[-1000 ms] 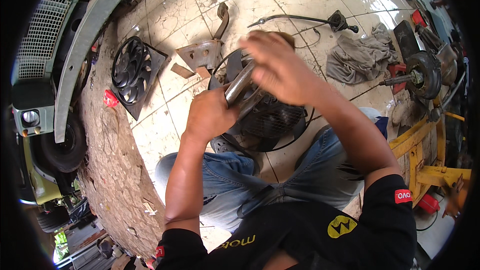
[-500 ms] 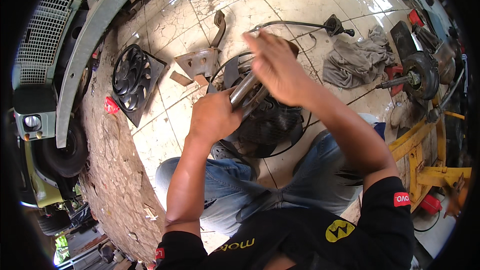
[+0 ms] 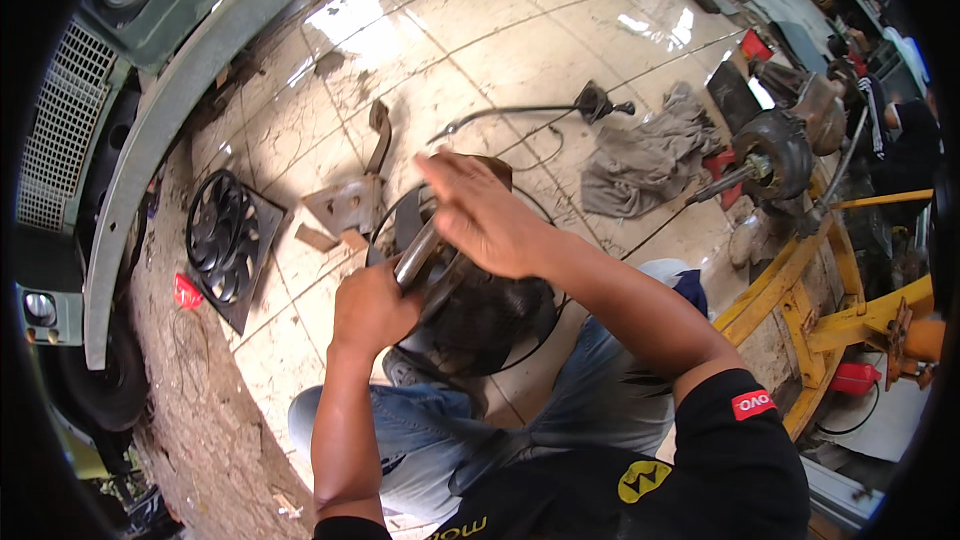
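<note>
My left hand (image 3: pixel 375 312) is closed round a metal tube (image 3: pixel 416 256) that slants up to the right between my legs. The flat of my right hand (image 3: pixel 488 225) lies over the tube's upper part. Its fingers are stretched out toward the far left, and its palm hides what is under it. Below both hands sits a round black assembly (image 3: pixel 500 325), partly covered by my right forearm. A thin dark ring runs around it. How the tube joins this assembly cannot be made out.
Left on the tiles lie a black fan (image 3: pixel 222 238) and a rusty pedal bracket (image 3: pixel 345 206). Beyond my hands are a cable (image 3: pixel 515 112) and a grey rag (image 3: pixel 640 165). A wheel hub (image 3: pixel 775 155) and yellow frame (image 3: pixel 800 315) stand right; a vehicle bumper (image 3: pixel 150 130) curves along the left.
My view has swung, so the whole scene sits further left and lower. The left hand keeps its grip on the tube, and the right hand stays over its upper part, fingers straight.
</note>
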### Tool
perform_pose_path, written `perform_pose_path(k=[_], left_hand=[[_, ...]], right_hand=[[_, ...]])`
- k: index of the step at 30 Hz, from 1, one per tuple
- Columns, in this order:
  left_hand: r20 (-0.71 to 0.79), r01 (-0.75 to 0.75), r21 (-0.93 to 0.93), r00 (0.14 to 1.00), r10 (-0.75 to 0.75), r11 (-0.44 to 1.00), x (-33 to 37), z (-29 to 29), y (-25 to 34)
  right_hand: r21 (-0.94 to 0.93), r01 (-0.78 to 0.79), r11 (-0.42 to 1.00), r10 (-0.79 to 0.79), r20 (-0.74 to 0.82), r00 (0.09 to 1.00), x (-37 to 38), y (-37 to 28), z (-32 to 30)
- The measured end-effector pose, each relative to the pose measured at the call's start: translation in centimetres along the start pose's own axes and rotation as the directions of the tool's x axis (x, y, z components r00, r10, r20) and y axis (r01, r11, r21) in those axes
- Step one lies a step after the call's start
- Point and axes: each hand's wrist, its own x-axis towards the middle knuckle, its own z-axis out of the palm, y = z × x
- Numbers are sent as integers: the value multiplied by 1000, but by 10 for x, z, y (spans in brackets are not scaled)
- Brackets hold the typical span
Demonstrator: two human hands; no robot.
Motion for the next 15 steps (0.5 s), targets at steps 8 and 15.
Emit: perform_pose_path(k=[8,15], left_hand=[[-45,-17,-61,999,14,998,1,6,-12],[-57,19,-69,998,-23,997,0,10,-13]], right_hand=[[-45,113,993,-106,136,985,-6,-12,16],[-145,-25,989,28,20,999,4,4,17]])
